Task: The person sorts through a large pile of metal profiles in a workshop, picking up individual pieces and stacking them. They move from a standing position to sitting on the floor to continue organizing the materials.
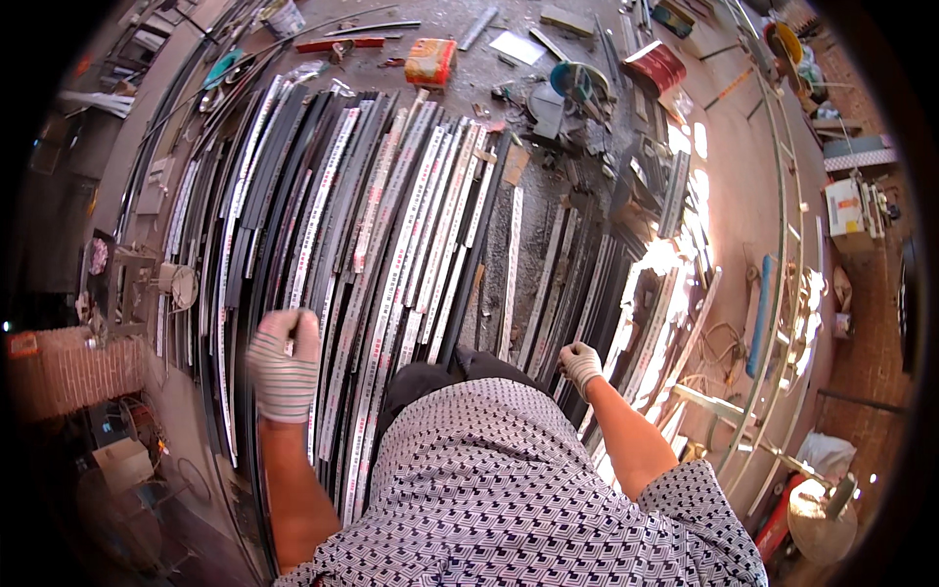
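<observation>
My left hand (284, 366), in a white glove with grey stripes, hangs over the left part of a wide bed of long metal profiles (396, 264). Its fingers are curled in, and nothing shows in them. A similar glove covers my right hand (581, 366), out to the right of my body above several darker profiles (548, 293). Those fingers are closed too, with no object visible between them. The profiles lie side by side, dark grey or covered in white printed film. My patterned shirt and dark trousers hide their near middle part.
Ahead lie a red-and-yellow box (430, 63), a cutting machine (562, 103) amid scraps, and a dark red container (653, 67). A long metal frame (782, 245) stands along the right, near a blue bar (759, 315). At left is a brick stack (83, 380).
</observation>
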A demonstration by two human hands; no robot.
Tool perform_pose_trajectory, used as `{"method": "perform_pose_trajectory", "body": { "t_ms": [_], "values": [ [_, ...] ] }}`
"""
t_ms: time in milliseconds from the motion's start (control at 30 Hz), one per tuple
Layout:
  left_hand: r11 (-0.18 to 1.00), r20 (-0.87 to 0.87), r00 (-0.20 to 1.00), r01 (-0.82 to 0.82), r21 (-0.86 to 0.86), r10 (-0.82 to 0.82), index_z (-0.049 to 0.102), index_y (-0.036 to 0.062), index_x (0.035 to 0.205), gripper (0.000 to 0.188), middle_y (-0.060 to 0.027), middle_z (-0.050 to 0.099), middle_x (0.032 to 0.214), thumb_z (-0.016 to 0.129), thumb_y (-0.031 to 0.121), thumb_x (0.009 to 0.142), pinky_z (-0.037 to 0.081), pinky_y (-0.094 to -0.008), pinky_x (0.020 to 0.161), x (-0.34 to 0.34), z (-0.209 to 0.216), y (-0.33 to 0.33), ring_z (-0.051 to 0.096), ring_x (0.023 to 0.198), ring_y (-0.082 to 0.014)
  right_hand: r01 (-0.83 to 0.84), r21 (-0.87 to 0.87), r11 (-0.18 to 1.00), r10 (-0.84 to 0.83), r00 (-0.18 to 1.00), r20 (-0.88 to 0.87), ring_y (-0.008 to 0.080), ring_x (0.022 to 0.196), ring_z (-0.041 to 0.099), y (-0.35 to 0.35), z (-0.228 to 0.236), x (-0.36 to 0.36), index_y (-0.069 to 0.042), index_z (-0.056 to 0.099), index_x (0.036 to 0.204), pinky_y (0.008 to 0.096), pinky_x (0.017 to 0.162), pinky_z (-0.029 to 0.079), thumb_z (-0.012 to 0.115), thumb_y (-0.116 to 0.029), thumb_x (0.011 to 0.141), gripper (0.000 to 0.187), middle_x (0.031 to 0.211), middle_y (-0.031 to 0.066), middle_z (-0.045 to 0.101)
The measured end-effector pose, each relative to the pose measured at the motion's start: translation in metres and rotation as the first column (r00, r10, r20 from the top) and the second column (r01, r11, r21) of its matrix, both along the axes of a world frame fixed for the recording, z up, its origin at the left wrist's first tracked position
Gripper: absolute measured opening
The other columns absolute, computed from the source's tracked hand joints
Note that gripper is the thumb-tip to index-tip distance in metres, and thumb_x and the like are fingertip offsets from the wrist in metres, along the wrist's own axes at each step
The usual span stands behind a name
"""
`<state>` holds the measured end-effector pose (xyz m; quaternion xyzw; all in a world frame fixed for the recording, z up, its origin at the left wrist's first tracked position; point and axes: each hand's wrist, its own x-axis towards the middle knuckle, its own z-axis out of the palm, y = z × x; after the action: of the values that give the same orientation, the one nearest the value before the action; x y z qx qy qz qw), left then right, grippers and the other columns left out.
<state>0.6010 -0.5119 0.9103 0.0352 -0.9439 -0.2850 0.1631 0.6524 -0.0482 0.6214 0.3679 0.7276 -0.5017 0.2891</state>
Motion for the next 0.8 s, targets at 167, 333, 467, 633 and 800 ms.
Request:
{"method": "perform_pose_trajectory", "body": {
  "t_ms": [167, 333, 467, 633, 800],
  "values": [
    [0.878, 0.729, 0.645, -0.460, 0.131, 0.229, 0.072, 0.0030, 0.097, 0.025, -0.0070, 0.068, 0.077, 0.064, 0.027, 0.095, 0.054, -0.0292, 0.061, 0.067, -0.137, -0.003, 0.062, 0.068, -0.0138, 0.124, -0.018, 0.992, -0.124, 0.992, -0.016, 0.0124, 0.061, 0.060, 0.018, 0.024, 0.009, -0.006, 0.063, 0.095, 0.0292, 0.056, 0.048, 0.058, -0.022, 0.099, 0.018, 0.075, 0.0031, 0.064],
    [0.606, 0.885, 0.464, -0.711, 0.356, 0.025, 0.069, 0.0006, 0.098, 0.027, -0.0064, 0.066, 0.073, 0.065, 0.027, 0.096, 0.047, -0.0267, 0.051, 0.158, -0.264, -0.026, 0.056, 0.055, -0.0129, 0.217, 0.043, 0.975, -0.218, 0.976, 0.017, 0.0132, 0.059, 0.059, 0.041, 0.033, 0.020, -0.005, 0.062, 0.097, 0.0291, 0.054, 0.048, 0.059, -0.021, 0.098, 0.016, 0.075, 0.0039, 0.064],
    [0.633, 0.922, 0.382, -0.701, 0.329, -0.056, 0.067, 0.0011, 0.094, 0.024, -0.0057, 0.067, 0.071, 0.063, 0.025, 0.097, 0.050, -0.0283, 0.051, 0.134, -0.260, -0.006, 0.061, 0.056, -0.0137, 0.282, 0.071, 0.957, -0.284, 0.959, 0.020, 0.0136, 0.058, 0.058, 0.063, 0.023, 0.029, -0.003, 0.062, 0.096, 0.0285, 0.053, 0.048, 0.058, -0.019, 0.098, 0.017, 0.074, 0.0048, 0.063],
    [0.549, 0.889, 0.453, -0.728, 0.411, -0.067, 0.067, 0.0022, 0.102, 0.025, -0.0061, 0.069, 0.079, 0.062, 0.026, 0.097, 0.052, -0.0285, 0.056, 0.063, -0.260, 0.005, 0.064, 0.062, -0.0138, 0.289, 0.105, 0.952, -0.299, 0.949, 0.099, 0.0142, 0.057, 0.058, 0.068, 0.020, 0.010, -0.002, 0.063, 0.096, 0.0295, 0.051, 0.048, 0.057, -0.017, 0.097, 0.017, 0.074, 0.0058, 0.062],
    [0.452, 0.837, 0.541, -0.728, 0.515, -0.083, 0.065, 0.0018, 0.108, 0.029, -0.0075, 0.069, 0.083, 0.061, 0.030, 0.099, 0.055, -0.0329, 0.059, -0.006, -0.280, -0.019, 0.065, 0.066, -0.0161, 0.253, 0.060, 0.966, -0.258, 0.960, 0.107, 0.0141, 0.057, 0.058, 0.071, -0.004, -0.060, -0.002, 0.063, 0.098, 0.0287, 0.049, 0.046, 0.057, -0.017, 0.095, 0.016, 0.073, 0.0062, 0.063]
  ]
}}
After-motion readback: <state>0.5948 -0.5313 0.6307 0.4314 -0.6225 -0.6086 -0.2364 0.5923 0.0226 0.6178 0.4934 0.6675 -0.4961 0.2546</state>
